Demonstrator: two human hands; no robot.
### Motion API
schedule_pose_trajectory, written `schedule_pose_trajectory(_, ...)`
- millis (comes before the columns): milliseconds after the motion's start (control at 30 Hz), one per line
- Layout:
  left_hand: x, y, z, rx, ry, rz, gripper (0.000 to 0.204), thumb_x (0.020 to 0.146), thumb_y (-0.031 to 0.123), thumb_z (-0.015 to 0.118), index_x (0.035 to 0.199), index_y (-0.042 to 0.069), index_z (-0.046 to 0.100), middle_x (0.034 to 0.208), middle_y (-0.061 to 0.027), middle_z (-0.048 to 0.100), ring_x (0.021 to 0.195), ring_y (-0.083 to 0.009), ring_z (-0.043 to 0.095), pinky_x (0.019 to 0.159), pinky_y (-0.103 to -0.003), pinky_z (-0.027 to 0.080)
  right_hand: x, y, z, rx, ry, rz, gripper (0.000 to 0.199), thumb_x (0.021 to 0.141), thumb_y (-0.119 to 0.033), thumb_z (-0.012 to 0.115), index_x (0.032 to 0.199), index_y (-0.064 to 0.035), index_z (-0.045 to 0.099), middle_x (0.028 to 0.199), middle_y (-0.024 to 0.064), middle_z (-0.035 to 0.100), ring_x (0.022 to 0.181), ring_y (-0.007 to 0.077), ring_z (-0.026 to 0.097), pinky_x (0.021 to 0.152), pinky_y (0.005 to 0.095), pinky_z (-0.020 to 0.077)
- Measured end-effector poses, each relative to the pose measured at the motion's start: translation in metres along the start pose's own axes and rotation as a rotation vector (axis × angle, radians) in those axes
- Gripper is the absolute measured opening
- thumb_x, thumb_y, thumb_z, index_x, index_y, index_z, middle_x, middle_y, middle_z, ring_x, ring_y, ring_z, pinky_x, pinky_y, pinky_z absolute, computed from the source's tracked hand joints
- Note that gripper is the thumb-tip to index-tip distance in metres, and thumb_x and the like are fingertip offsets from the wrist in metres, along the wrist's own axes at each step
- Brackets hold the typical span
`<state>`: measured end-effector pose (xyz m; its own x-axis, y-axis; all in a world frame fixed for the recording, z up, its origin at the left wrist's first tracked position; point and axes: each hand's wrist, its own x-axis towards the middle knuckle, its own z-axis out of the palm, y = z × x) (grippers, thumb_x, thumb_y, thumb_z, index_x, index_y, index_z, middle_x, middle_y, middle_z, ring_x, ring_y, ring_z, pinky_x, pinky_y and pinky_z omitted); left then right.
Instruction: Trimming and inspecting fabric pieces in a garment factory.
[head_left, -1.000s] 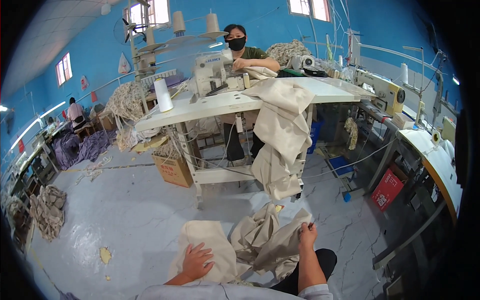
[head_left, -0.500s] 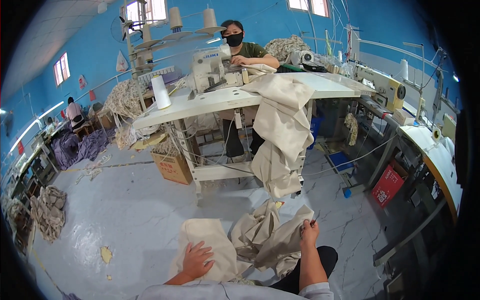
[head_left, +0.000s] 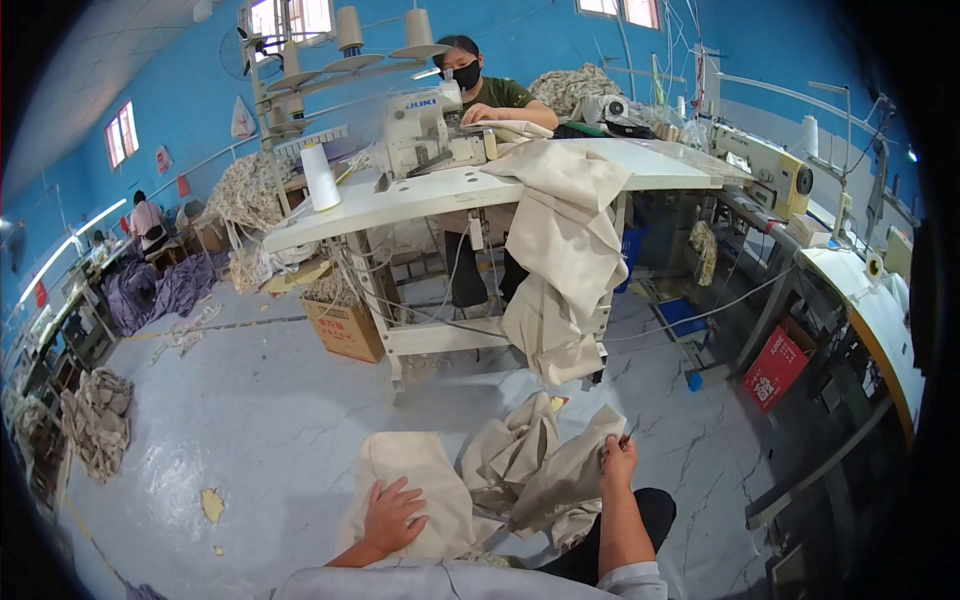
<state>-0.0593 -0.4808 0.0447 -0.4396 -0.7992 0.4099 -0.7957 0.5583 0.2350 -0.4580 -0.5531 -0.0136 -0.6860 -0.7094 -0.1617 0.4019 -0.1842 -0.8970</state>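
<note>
My left hand [head_left: 396, 516] rests palm down with fingers spread on a flat beige fabric piece [head_left: 412, 462] over my lap. On the right, my right hand [head_left: 618, 466] is closed at the edge of another beige fabric piece [head_left: 572, 482], which slopes up toward the fingers. A small dark pointed tool shows at these fingertips, too small to name surely. Between the two hands, more beige cloth [head_left: 508, 450] lies bunched up.
Ahead, a person in a black mask works at an overlock machine [head_left: 425, 130] on a white table [head_left: 390, 203]. Long beige cloth [head_left: 565, 250] hangs off its front. A cardboard box [head_left: 345, 330] stands below; a red box [head_left: 775, 370] sits at right. Cloth heaps [head_left: 97, 420] lie left.
Both my hands stay in place on the cloth. The view has shifted slightly, and the person across the table has lowered their head toward the machine.
</note>
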Motion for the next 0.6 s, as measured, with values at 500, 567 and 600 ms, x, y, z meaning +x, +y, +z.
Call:
schedule_pose_trajectory(500,0.017,-0.002,0.014,0.022,-0.119,-0.001,0.034,0.068,0.028,0.066,0.097,0.013,0.061,0.114,-0.0035,0.055,0.117,-0.0267,0.04,0.099,-0.054,0.016,0.017,-0.047,-0.001,-0.01,-0.004,-0.04,0.014,0.077,-0.01,0.063,0.08,-0.0098,0.049,0.06,-0.0043,0.045,0.048,0.0057,0.04,0.043,0.0207,0.0299)
schedule_pose_trajectory(567,0.033,0.014,-0.003,-0.008,-0.126,-0.045,0.033,0.067,0.026,0.068,0.097,0.012,0.061,0.113,-0.0037,0.055,0.115,-0.0263,0.043,0.099,-0.053,0.018,0.013,-0.072,-0.001,-0.004,-0.03,-0.057,0.014,0.077,-0.01,0.063,0.079,-0.0096,0.049,0.06,-0.0046,0.045,0.048,0.0056,0.04,0.043,0.0203,0.0295)
schedule_pose_trajectory(600,0.046,0.024,-0.005,-0.07,-0.074,0.004,0.033,0.067,0.024,0.069,0.097,0.012,0.061,0.112,-0.0035,0.056,0.112,-0.0254,0.046,0.099,-0.052,0.019,0.012,-0.084,-0.001,0.01,-0.077,-0.079,0.013,0.077,-0.009,0.063,0.078,-0.0094,0.05,0.06,-0.0048,0.045,0.048,0.0055,0.04,0.043,0.02,0.029)
